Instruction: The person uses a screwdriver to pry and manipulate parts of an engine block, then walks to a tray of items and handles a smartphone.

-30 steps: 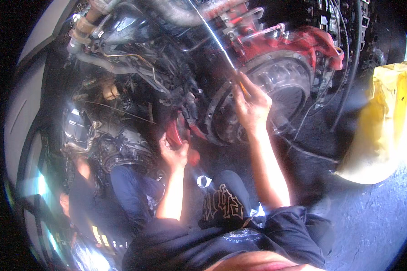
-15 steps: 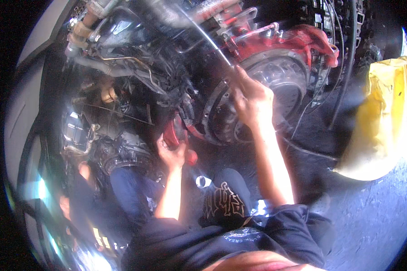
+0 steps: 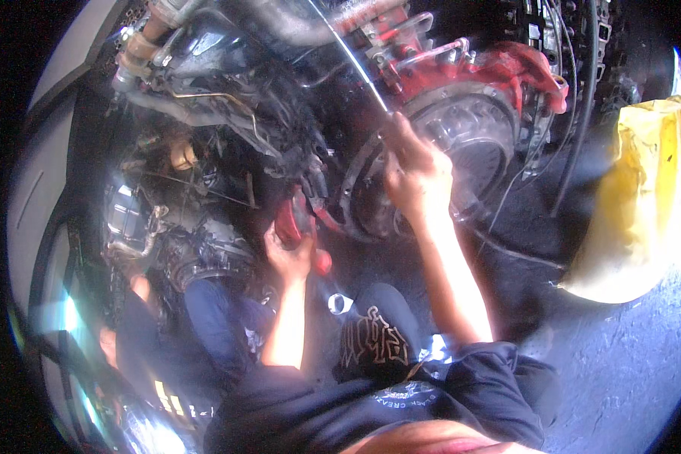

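Observation:
In front of me, my right hand point(image 3: 418, 170) is closed round one end of a long, thin metal rod point(image 3: 356, 64). The rod slants up and to the left, past the red casting point(image 3: 461, 79) of an engine. Lower and to the left, my left hand point(image 3: 289, 257) grips a red metal piece point(image 3: 289, 219) beside the engine's underside; its far end runs into shadow, so I cannot tell whether it is attached. Just right of that hand sits a small red round thing point(image 3: 323, 262). Behind my right hand lies a large round grey housing point(image 3: 484, 151) with a flywheel-like disc.
Dark pipes and hoses point(image 3: 204, 113) fill the upper left. A yellow bag-like object point(image 3: 643, 189) stands on the dark floor point(image 3: 620, 363) at right, with a thin cable point(image 3: 518, 251) running toward it. At left another person's dark sleeve point(image 3: 147, 333) and hand point(image 3: 138, 286) show near machine parts.
My right hand has shifted slightly left, and the rod's far part has swung a little to the right. My left hand stays almost still on the red piece.

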`<state>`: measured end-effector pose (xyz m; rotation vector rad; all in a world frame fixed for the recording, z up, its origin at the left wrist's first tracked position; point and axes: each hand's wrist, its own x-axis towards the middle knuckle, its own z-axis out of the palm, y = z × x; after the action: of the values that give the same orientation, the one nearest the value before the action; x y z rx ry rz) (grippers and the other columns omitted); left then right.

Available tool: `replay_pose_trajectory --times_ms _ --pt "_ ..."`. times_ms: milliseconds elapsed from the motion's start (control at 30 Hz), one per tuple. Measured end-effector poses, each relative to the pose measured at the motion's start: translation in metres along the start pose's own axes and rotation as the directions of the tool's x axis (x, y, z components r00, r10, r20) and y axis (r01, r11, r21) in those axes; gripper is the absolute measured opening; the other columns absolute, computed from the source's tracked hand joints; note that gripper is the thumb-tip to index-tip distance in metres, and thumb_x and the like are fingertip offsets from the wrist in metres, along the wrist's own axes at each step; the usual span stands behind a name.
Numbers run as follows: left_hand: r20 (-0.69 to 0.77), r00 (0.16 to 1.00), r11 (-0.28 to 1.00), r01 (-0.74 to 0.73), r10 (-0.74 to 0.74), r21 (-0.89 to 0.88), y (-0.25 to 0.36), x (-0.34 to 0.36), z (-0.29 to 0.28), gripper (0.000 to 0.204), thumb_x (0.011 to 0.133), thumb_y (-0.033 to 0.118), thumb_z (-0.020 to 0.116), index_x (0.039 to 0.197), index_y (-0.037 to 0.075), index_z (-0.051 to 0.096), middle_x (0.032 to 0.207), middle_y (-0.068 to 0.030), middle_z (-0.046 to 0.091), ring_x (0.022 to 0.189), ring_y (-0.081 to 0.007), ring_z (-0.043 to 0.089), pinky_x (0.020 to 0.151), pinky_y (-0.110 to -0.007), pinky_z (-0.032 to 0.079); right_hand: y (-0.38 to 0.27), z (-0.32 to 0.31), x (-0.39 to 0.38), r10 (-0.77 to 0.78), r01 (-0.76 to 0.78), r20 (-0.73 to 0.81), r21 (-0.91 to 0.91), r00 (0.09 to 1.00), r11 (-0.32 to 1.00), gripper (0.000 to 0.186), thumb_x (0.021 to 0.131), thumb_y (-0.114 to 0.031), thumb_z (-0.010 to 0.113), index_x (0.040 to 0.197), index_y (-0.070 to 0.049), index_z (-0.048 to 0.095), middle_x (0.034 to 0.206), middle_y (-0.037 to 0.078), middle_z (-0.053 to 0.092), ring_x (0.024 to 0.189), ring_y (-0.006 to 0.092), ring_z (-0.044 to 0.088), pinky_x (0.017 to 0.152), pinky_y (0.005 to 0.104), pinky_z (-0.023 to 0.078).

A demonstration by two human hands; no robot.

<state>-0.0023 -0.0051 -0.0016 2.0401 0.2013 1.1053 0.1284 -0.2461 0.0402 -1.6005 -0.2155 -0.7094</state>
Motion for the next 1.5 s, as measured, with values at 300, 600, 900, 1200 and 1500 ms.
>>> replay_pose_trajectory --times_ms 300,600,900,1200,1500 --pt "0.03 1.0 0.999 0.009 -0.01 0.05 -0.004 0.001 -0.005 0.061 0.068 -0.003 0.071 0.122 -0.008 0.041 0.119 -0.019 0.056 0.11 -0.0253 0.056 0.099 -0.039 0.043 -0.016 -0.014 0.004 0.021 -0.011 0.164 -0.059 0.986 0.998 0.044 0.081 -0.014 0.066 0.125 -0.019 0.06 0.082 0.017 0.064 0.074 0.0366 0.065 0.068 0.0437 0.05" --pt "0.017 1.0 0.999 -0.013 0.013 0.033 -0.024 0.001 -0.012 0.064 0.068 -0.005 0.07 0.125 -0.007 0.041 0.122 -0.0176 0.054 0.114 -0.0248 0.054 0.101 -0.039 0.04 -0.009 -0.013 0.01 0.024 -0.016 0.083 -0.091 0.996 0.996 0.043 0.08 -0.02 0.064 0.123 -0.021 0.062 0.073 0.013 0.057 0.068 0.0352 0.061 0.061 0.0455 0.049" --pt "0.011 1.0 1.0 0.016 -0.017 0.004 -0.022 0.001 -0.007 0.065 0.068 -0.003 0.073 0.125 -0.007 0.041 0.119 -0.0169 0.055 0.113 -0.0236 0.054 0.101 -0.038 0.04 -0.001 -0.02 0.017 0.015 -0.012 0.123 -0.019 0.992 1.0 0.044 0.079 -0.021 0.068 0.123 -0.022 0.062 0.075 0.013 0.061 0.071 0.035 0.063 0.065 0.045 0.051" --pt "0.01 0.999 0.999 -0.031 0.031 0.033 -0.034 0.005 -0.013 0.066 0.067 0.0 0.073 0.125 -0.008 0.042 0.121 -0.0188 0.054 0.114 -0.0251 0.053 0.101 -0.039 0.039 0.02 -0.018 0.03 0.015 -0.045 0.164 0.18 0.986 0.983 0.042 0.079 -0.015 0.067 0.121 -0.016 0.064 0.088 0.017 0.068 0.081 0.0345 0.067 0.072 0.0409 0.053" --pt "0.003 1.0 0.998 0.001 -0.001 0.064 -0.031 0.003 -0.015 0.067 0.066 0.0 0.072 0.126 -0.007 0.042 0.119 -0.0166 0.054 0.113 -0.0247 0.053 0.102 -0.038 0.038 0.032 -0.033 0.048 0.018 -0.017 0.24 -0.005 0.97 1.0 0.046 0.078 -0.019 0.069 0.123 -0.027 0.063 0.079 0.011 0.064 0.073 0.0337 0.065 0.067 0.0412 0.052"
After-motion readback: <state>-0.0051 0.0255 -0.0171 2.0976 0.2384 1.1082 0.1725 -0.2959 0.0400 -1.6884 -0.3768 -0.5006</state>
